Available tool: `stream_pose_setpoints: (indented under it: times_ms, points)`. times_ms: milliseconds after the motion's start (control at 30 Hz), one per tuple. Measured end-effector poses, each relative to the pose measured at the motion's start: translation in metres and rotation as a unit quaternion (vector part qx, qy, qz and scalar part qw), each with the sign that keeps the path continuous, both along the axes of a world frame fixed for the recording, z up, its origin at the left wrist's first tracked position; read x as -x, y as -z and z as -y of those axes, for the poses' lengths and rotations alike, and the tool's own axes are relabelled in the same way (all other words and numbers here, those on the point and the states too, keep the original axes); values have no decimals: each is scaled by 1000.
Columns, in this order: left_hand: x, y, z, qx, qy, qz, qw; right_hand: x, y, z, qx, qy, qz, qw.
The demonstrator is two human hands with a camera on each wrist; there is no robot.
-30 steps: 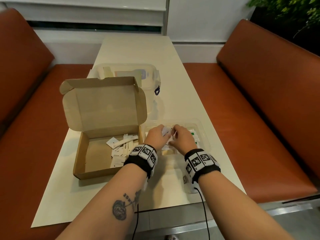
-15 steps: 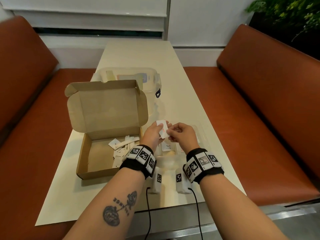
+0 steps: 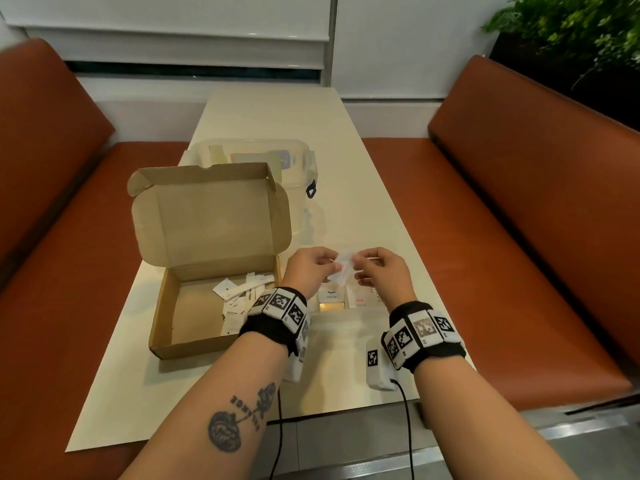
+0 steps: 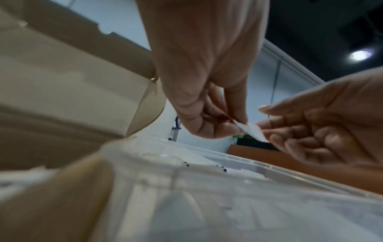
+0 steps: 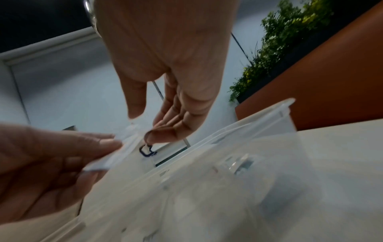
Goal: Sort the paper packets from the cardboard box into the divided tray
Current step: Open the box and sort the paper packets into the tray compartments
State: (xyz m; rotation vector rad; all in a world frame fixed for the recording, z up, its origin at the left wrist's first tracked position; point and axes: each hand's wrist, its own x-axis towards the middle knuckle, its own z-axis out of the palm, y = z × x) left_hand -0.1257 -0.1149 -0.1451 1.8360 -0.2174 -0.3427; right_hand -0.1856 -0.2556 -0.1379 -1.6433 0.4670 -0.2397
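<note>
Just above the clear divided tray [image 3: 333,307] I hold one small white paper packet [image 3: 343,266] between both hands. My left hand [image 3: 311,268] pinches its near end between thumb and fingers [image 4: 223,126]. My right hand [image 3: 377,271] has its thumb and curled fingertips [image 5: 153,135] at the packet's [image 5: 116,152] other end. Below the hands, packets marked Pepper [image 3: 331,293] and Salt [image 3: 360,301] lie in separate tray compartments. Left of the tray stands the open cardboard box [image 3: 187,323], with several white packets [image 3: 242,296] heaped at its right side.
A clear lidded plastic container [image 3: 298,188] stands behind the box's raised lid [image 3: 211,216]. Orange benches [image 3: 519,237] run along both long sides of the narrow cream table [image 3: 346,150]. A plant [image 3: 571,32] sits at the far right.
Both hands rose out of the tray. The left hand lifted a white packet, and the right hand closed in on its other end.
</note>
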Motion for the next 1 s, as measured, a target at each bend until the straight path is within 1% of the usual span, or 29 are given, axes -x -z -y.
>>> stream_pose_setpoints:
  times_ms: [67,100,200,267,333,400,500,600,667,733,867,1000]
  points:
    - [1,-3,2,-42,45,12,998,1,0,8,1,7,6,1000]
    - [2,-4,4,-48,58,12,997,1,0,11,9,2,1,1000]
    - [8,-7,10,-37,69,-2,997,5,2,18,33,-7,-19,999]
    - [13,-7,13,-19,70,-31,997,7,3,22,22,-4,-22,1000]
    - [16,-8,16,12,70,-70,995,8,4,25,7,7,-20,1000]
    - [17,-7,18,16,62,-79,995,9,5,29,27,29,-17,999]
    - [13,-5,17,-25,28,-31,999,10,6,38,86,72,-22,993]
    - [8,-4,17,-73,7,20,997,12,6,48,64,84,-16,994]
    - [5,-5,20,-101,23,47,993,13,6,51,61,77,-14,995]
    - [5,-6,27,-140,59,67,986,13,6,53,54,78,-15,995]
    - [7,-4,41,-229,125,81,962,13,8,55,43,102,-6,994]
    - [9,-1,48,-306,147,111,934,14,11,54,31,110,6,993]
